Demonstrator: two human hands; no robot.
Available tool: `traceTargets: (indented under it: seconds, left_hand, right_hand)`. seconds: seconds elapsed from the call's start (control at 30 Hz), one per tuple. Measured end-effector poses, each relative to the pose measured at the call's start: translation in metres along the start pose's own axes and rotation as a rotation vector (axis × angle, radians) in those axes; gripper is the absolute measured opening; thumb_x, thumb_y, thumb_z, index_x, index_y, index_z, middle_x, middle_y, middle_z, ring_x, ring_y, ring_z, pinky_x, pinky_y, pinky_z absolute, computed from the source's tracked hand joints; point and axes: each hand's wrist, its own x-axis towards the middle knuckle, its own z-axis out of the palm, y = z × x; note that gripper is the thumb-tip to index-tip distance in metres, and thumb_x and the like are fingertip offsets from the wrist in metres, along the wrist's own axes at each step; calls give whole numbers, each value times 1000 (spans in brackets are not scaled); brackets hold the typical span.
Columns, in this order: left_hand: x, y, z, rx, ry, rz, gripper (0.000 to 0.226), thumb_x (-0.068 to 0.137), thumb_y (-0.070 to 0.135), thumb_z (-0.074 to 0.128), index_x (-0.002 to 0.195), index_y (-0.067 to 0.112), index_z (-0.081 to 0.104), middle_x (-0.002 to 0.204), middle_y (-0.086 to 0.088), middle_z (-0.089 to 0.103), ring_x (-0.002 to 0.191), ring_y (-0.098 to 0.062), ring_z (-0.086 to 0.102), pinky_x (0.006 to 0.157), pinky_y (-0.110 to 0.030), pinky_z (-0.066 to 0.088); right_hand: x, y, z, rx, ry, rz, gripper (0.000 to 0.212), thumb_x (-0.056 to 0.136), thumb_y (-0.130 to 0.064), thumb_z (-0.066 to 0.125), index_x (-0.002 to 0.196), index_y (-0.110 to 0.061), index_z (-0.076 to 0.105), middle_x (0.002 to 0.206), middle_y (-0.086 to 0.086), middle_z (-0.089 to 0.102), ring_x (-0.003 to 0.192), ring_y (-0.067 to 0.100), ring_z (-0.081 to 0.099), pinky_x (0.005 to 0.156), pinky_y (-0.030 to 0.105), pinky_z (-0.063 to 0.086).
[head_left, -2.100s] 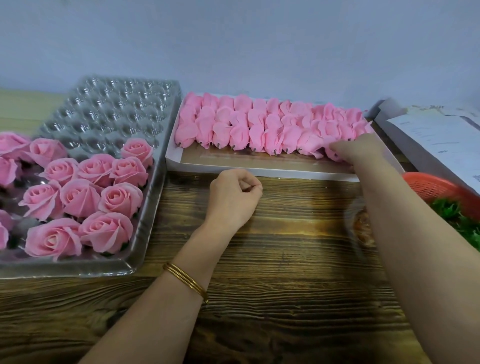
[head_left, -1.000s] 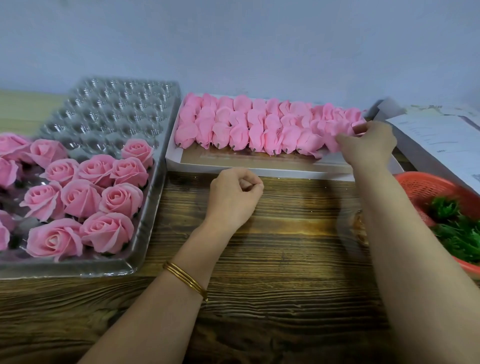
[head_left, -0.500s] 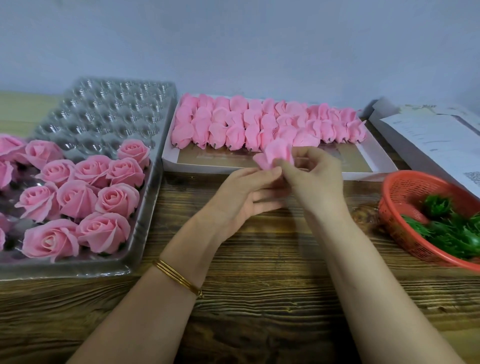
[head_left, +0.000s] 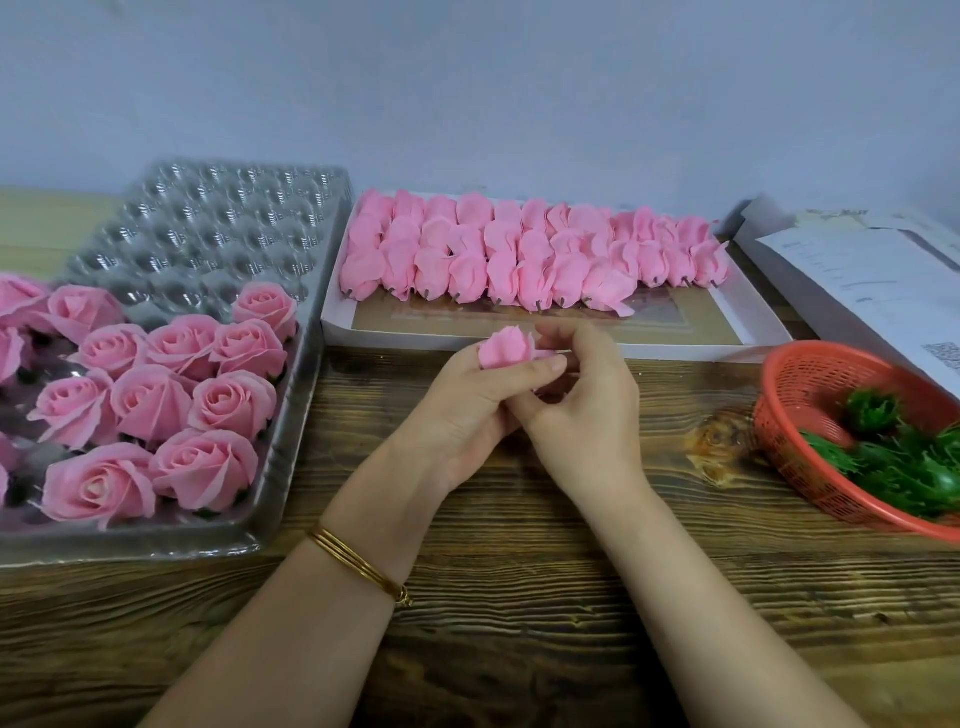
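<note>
Just before the white box (head_left: 675, 351), left hand (head_left: 467, 410) and right hand (head_left: 587, 410) together pinch a pink bud (head_left: 505, 347), whose petals hard squeezing could crease.

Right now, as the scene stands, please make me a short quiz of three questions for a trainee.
1. How many hands grip the closed pink bud? A none, B one, C two.
2. What lies in the red basket?
3. True or false: the opened roses sit in the red basket.
Key: 1 C, the left hand and the right hand. 2 Green leaf pieces. 3 False, they sit in the clear tray.
</note>
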Motion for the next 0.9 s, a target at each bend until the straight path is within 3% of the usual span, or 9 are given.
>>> traceTargets:
  seconds: [0.1,0.17,0.27,0.33,0.6,0.73,0.9]
  left_hand:
    - [1,0,-2,3,17,17,16,87,-5,63,97,4,72,89,-7,74,85,-14,71,73,-24,57]
    - [2,0,-2,6,41,17,15,86,-5,65,97,3,72,87,-7,74,83,-14,72,72,-23,57]
    - [4,0,-2,13,92,6,15,86,-6,66,99,0,69,86,-8,72,82,-15,72,71,-24,57]
    - [4,1,-3,20,113,0,18,85,-7,66,103,-3,69,88,-10,72,82,-16,72,71,-25,57]
    - [2,6,-1,61,180,-18,41,85,-12,62,126,-13,57,128,-35,58,104,-32,63,95,-38,54]
    - [2,7,-3,92,162,-19,41,84,-15,61,125,-11,58,108,-21,68,95,-25,65,79,-29,58]
    - [1,6,-4,122,139,-2,24,85,-14,60,100,2,69,83,-7,72,82,-16,69,70,-24,57]
  right_hand:
    - [-2,0,2,-32,1,-34,40,76,-11,75,113,-16,62,104,-5,61,97,11,57,80,4,37]
    - [-2,0,3,-36,-8,-46,44,75,-10,75,117,-16,60,106,-4,61,99,11,57,82,5,38]
    - [-3,0,1,-22,-16,-44,51,74,-11,77,121,-17,58,108,-4,60,101,12,59,87,23,50]
    - [-3,-1,0,-16,-9,-49,55,73,-11,77,124,-16,57,111,-3,60,103,13,59,87,28,51]
    - [-4,-3,-1,16,-30,-112,65,71,-5,78,130,-13,53,120,2,56,101,6,57,80,2,40]
    - [-4,-3,-2,75,-50,-123,67,69,-4,78,130,-14,52,123,1,55,106,8,58,84,5,42]
    - [-4,-3,-1,130,-84,-115,68,69,-2,77,131,-15,52,123,-1,58,110,8,59,90,16,48]
